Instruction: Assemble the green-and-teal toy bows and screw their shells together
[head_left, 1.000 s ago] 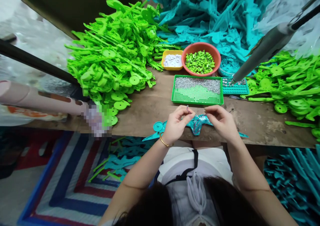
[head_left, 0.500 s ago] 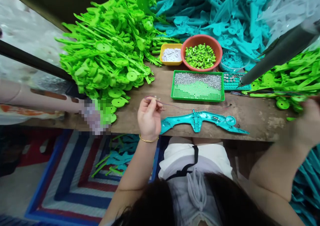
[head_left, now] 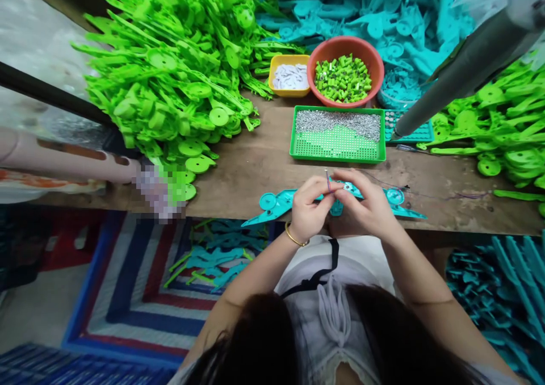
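Note:
A teal plastic bow-shaped part lies across the front edge of the wooden table. Both my hands meet over its middle. My left hand pinches the end of a thin purple string that sticks up between the fingers. My right hand is closed beside it, fingers pressed on the same string and on the part's centre. The string trails off to the right across the table.
A green tray of small metal bits, an orange bowl of green pieces and a yellow dish stand behind. Green part piles lie left and right, teal ones behind. Another person's arm reaches in from the left. A grey pole slants right.
My right hand has come back from the far right to the part's middle. My left hand has moved right from the table's left to join it, bringing the string end.

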`<action>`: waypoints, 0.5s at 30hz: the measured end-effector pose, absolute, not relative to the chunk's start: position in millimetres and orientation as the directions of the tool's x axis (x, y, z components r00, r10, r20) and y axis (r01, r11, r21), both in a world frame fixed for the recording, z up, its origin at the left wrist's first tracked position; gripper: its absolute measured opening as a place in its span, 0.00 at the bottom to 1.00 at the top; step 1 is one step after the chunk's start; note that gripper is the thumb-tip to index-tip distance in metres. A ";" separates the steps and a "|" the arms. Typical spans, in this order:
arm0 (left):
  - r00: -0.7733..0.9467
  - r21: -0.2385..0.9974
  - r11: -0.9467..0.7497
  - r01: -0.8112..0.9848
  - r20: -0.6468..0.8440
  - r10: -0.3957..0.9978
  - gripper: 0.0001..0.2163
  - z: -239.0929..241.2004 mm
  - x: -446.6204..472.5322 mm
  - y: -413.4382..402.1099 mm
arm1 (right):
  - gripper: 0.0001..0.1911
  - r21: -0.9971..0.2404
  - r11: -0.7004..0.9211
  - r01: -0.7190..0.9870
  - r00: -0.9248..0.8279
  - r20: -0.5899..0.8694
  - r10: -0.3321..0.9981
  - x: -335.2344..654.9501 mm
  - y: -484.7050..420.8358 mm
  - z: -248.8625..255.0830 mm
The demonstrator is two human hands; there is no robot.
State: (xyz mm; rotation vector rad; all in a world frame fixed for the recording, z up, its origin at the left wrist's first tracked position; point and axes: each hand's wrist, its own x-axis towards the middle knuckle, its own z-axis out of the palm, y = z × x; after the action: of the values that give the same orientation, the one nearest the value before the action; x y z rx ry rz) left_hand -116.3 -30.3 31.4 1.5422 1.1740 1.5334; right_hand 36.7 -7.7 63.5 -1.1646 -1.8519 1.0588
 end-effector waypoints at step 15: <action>0.074 0.955 -0.184 -0.231 0.205 0.976 0.04 26.3 -140.8 -33.8 | 0.07 -0.914 0.102 0.393 -0.245 0.003 0.970 60.8 -2.7 49.4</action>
State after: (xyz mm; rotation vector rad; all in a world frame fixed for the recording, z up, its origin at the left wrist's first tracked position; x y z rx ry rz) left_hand -140.8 -33.8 26.3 1.2232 0.8709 1.3749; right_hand 60.8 -2.7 49.4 -1.3420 -1.7260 1.1197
